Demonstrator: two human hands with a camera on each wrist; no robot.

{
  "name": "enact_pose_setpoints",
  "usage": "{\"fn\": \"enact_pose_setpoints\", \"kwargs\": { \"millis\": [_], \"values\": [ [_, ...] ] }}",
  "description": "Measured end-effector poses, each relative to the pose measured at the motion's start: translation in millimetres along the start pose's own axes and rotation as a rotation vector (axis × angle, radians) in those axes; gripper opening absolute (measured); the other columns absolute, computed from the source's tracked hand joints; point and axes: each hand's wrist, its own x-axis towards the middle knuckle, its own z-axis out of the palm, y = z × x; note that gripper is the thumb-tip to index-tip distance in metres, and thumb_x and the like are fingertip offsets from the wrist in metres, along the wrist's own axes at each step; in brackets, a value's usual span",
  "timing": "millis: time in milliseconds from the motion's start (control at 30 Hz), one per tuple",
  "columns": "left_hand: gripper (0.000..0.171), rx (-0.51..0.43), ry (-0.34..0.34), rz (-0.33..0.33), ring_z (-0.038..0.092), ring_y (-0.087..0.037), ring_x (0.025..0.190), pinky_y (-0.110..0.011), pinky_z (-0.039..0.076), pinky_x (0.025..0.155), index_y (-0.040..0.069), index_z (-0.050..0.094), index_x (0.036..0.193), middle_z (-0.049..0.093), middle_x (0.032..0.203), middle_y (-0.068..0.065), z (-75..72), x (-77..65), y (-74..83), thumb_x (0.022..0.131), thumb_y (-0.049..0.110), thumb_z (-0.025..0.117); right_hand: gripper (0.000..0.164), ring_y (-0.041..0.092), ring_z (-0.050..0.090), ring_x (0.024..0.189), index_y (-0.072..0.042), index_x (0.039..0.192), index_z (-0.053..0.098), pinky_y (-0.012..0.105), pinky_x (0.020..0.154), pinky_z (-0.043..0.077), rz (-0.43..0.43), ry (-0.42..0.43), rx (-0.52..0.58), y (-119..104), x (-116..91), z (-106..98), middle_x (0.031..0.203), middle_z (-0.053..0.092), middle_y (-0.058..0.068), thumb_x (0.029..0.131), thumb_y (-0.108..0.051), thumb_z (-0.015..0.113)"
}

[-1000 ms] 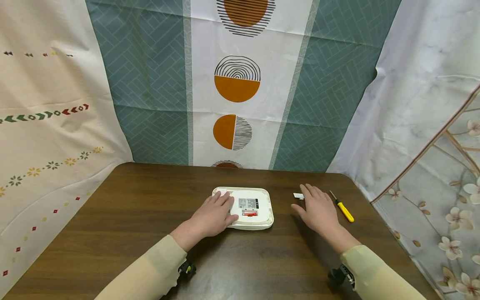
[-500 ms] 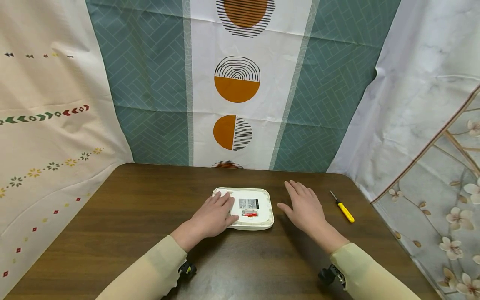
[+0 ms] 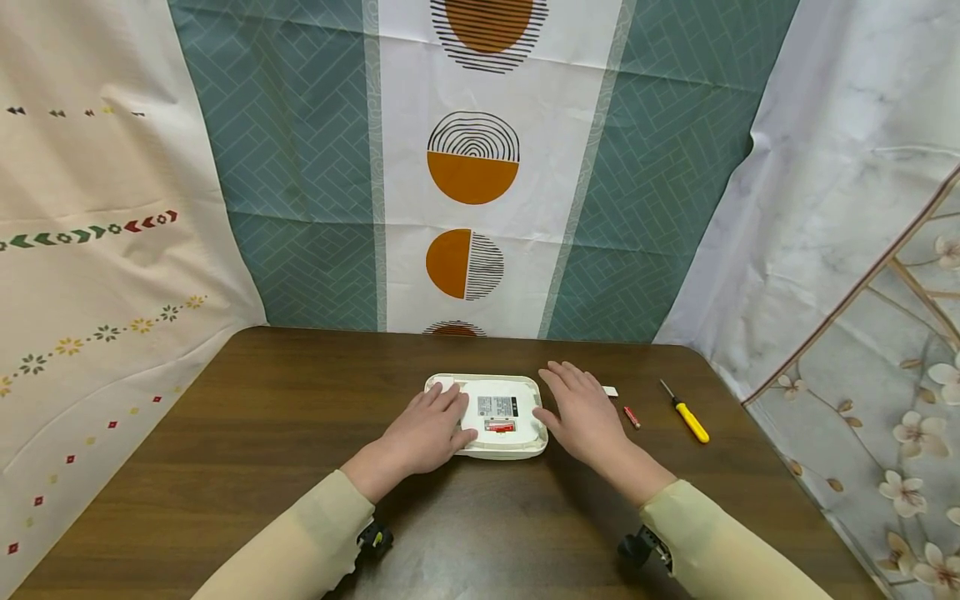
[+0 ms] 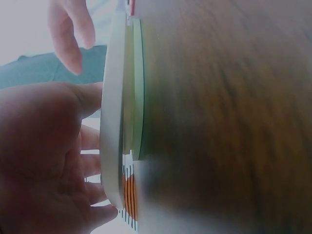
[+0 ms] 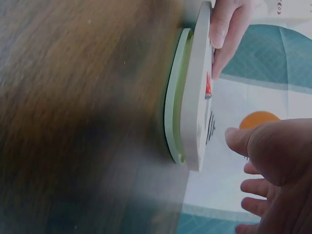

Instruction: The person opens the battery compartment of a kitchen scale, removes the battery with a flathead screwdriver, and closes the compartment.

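A flat white device [image 3: 528, 410] with rounded corners lies on the table, a printed label [image 3: 493, 407] facing up. Below the label, a red battery [image 3: 500, 427] shows in an uncovered compartment. My left hand [image 3: 427, 429] rests on the device's left side with relaxed, extended fingers. Spread fingers of my right hand [image 3: 585, 417] hover beside the right edge, holding nothing; the right wrist view shows a gap between thumb and device. Seen edge-on in the left wrist view, the device has a thick white body [image 4: 112, 112] over a thinner pale green layer [image 4: 139, 92].
Right of my right hand lie a loose red battery [image 3: 632, 417] and a small white piece [image 3: 611, 391], partly hidden by the hand. Farther right is a screwdriver [image 3: 688, 421] with a yellow handle. Patterned cloths hang behind and beside the brown table [image 3: 315, 392].
My right hand has moved left, from over the loose battery and white piece to the device's right edge, uncovering the battery. My left hand and the device have stayed put.
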Motion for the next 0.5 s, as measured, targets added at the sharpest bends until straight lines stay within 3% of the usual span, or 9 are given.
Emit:
{"fn": "enact_pose_setpoints", "kwargs": {
  "millis": [500],
  "values": [
    [0.071,0.012,-0.019,-0.009,0.026,-0.045,0.165,-0.06,0.025,0.132,0.002,0.047,0.167,0.036,0.176,-0.018,-0.2,2.0,-0.8,0.115,0.049,0.057,0.051,0.041,0.046,0.155,-0.004,0.141,0.071,0.061,0.129,0.031,-0.121,-0.038,0.047,-19.5,7.9,5.2,0.162,0.056,0.019,0.098,-0.025,0.088]
  ]
}}
